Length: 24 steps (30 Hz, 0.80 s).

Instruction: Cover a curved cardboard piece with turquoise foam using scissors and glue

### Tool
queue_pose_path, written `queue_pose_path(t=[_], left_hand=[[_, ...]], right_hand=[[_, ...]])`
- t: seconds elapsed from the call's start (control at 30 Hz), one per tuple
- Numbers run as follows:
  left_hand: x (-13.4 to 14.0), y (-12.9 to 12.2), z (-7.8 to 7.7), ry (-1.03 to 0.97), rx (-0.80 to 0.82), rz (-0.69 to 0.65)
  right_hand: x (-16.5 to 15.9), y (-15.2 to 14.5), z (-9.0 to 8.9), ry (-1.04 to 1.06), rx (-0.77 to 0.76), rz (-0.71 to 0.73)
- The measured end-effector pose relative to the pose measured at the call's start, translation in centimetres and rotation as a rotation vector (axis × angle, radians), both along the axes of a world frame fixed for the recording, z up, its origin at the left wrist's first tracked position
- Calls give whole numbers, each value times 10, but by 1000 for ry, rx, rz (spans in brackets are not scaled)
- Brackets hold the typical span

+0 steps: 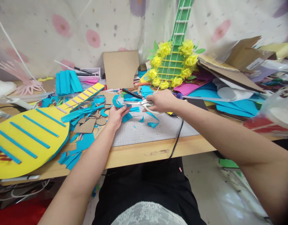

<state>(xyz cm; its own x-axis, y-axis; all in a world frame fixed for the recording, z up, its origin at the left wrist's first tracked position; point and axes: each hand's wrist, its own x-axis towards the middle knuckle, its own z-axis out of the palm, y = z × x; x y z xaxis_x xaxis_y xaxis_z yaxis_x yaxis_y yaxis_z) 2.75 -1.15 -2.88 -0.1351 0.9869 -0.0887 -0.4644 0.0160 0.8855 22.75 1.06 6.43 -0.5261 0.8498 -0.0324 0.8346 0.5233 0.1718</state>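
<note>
Held over the grey cutting mat is a curved piece of blue paper, pinched by my left hand. My right hand grips a pair of white-handled scissors, fingers in the loops. The metal blades point left and reach the blue paper near my left fingertips; whether they are cutting into it I cannot tell. Blue paper scraps lie on the mat below. Just behind the scissors is a black pen.
A yellow paper instrument with blue strips lies at the left. Cardboard offcuts and blue scraps sit beside it. Behind stand a cardboard sheet and a green guitar with yellow flowers. Coloured paper is piled right; a black cable crosses the mat.
</note>
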Motion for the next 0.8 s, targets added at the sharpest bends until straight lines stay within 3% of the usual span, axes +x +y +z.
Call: queue_pose_path(t=[0.1, 0.2, 0.33, 0.47, 0.6, 0.73, 0.8], left_hand=[[-2, 1, -3, 14, 20, 32], [-6, 4, -4, 73, 40, 100], [-14, 9, -4, 196, 145, 223], [-19, 14, -8, 310, 254, 293], [-23, 20, -14, 377, 266, 253], [-22, 17, -11, 487, 302, 156], [-20, 12, -6, 545, 316, 133]], right_hand=[[3, 2, 2, 34, 15, -60], [7, 5, 1, 99, 41, -206], [6, 4, -15, 100, -56, -351], [-1, 5, -45, 73, -127, -307], [-3, 14, -67, 209, -33, -208], [-5, 18, -79, 569, 48, -170], [-11, 16, -83, 811, -17, -158]])
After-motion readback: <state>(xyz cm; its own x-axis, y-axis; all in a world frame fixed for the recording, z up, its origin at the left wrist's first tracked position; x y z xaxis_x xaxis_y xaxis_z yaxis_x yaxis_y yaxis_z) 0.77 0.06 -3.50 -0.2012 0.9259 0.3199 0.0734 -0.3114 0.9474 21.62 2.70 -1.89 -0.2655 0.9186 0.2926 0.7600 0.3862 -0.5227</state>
